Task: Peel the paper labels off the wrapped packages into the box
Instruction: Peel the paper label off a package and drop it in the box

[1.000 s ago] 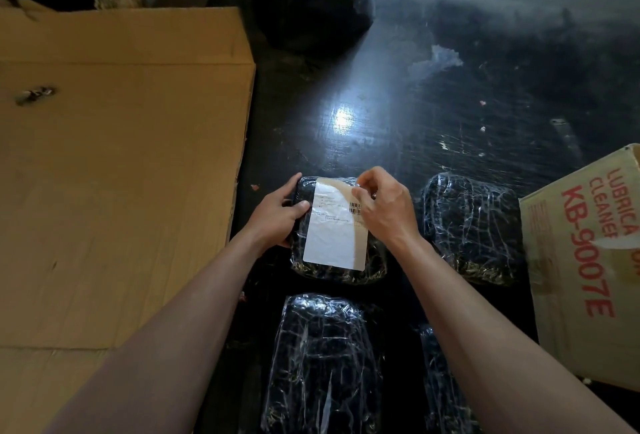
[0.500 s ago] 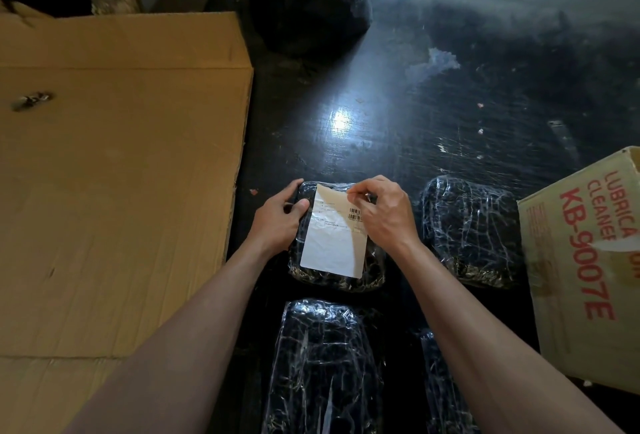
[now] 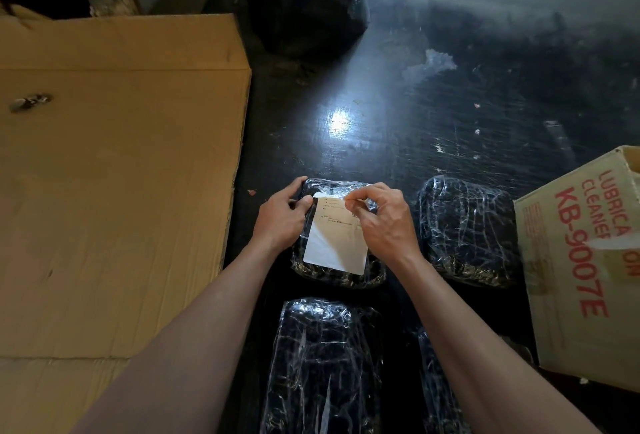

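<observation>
Paper label [image 3: 334,243]: on wrapped package [image 3: 332,280], dark floor [image 3: 381,122]; long axis near-to-far, far end tilted slightly right. Right hand [image 3: 384,222] pinches its far corner; left hand [image 3: 282,217] grips package's left edge.

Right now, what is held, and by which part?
Right hand pinches the paper label at its lifted top edge; left hand grips the wrapped package by its left side.

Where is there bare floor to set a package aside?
The floor beyond the packages is mostly bare, bordered by the flat cardboard, the black bag and the box. Nearer, four packages lie close together, with narrow gaps; left hand grips one, right hand pinches its label.
</observation>
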The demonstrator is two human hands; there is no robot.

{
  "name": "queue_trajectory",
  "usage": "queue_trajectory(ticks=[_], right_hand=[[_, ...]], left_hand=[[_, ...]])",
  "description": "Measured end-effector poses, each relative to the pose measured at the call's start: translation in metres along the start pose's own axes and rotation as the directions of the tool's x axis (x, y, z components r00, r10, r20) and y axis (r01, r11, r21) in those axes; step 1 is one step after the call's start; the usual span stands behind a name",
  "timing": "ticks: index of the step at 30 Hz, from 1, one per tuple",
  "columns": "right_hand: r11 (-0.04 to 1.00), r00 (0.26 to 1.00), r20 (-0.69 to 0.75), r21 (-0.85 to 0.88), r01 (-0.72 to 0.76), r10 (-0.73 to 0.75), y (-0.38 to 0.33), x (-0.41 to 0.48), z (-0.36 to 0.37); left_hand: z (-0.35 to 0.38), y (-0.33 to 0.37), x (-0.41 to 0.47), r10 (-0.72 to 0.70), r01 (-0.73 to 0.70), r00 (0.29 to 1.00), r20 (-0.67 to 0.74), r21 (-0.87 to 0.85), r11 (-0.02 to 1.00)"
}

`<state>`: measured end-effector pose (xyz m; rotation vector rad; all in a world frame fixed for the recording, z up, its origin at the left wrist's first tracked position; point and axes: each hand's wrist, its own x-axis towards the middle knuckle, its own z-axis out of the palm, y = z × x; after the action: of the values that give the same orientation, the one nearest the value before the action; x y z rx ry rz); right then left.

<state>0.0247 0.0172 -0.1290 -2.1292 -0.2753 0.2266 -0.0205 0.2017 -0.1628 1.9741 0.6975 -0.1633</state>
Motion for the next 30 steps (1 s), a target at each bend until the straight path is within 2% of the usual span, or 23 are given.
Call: queue_trajectory(ticks=[10,18,21,27,30], right_hand=[[0.996,1.000,-0.001,0.087,-0.001,0.002,0.004,-0.002,-0.007],[0.992,1.000,0.010,0.127,0.022,-0.023,0.003,-0.003,-0.008],[0.990,1.000,0.001,0.138,-0.028,0.028,0.002,-0.001,-0.009],[0.976,0.994,0.034,0.187,-0.111,0.106,-0.002,0.007,-0.006],[0.978,0.995,0.018,0.182,-0.102,0.100,-0.007,0.010,-0.006]], left_hand=[[0.006,0.006,0.011,0.015,-0.013,0.999,-0.045,0.028,1.000],[0.005,0.007,0.023,0.025,-0.023,0.999,-0.027,0.054,0.998],[0.004,0.008,0.023,0.034,-0.034,0.999,0.002,0.060,0.998],[0.000,-0.006,0.011,-0.021,0.031,0.992,0.121,-0.076,0.997],[0.003,-0.014,0.012,-0.037,0.056,0.992,0.122,-0.148,0.987]])
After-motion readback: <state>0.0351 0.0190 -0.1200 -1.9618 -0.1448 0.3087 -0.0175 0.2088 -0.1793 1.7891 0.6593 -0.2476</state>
